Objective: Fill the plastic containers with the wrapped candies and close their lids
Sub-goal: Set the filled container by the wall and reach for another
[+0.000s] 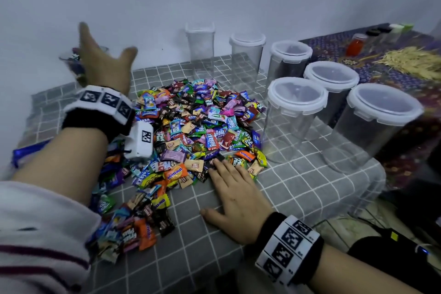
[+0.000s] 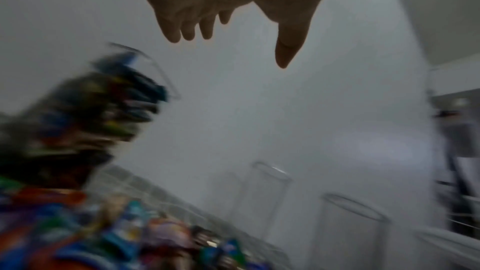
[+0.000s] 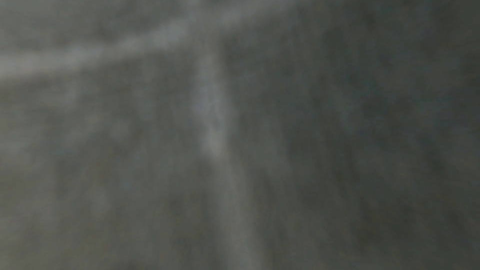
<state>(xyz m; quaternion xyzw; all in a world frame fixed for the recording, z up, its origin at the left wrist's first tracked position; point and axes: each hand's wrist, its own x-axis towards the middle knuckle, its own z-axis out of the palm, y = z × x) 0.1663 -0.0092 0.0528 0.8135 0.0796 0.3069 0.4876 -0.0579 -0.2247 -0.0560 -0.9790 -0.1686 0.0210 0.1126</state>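
Right hand (image 1: 235, 196) flat; six lidded containers (image 1: 296, 117).

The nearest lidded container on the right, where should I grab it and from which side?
Grip the nearest lidded container around its clear wall just under the white lid rim, coming from the front right. It stands upright, tall and round, another container crowds its left, and the right hand lies flat on the cloth nearby. Its slick wall probably wants a full wrap.

Wrappers in the candy pile (image 1: 191, 131) read "Relaxa" on a red one (image 1: 213, 143) mid-pile and "mentos", upside down, on an orange one (image 1: 175, 173) at its near edge.
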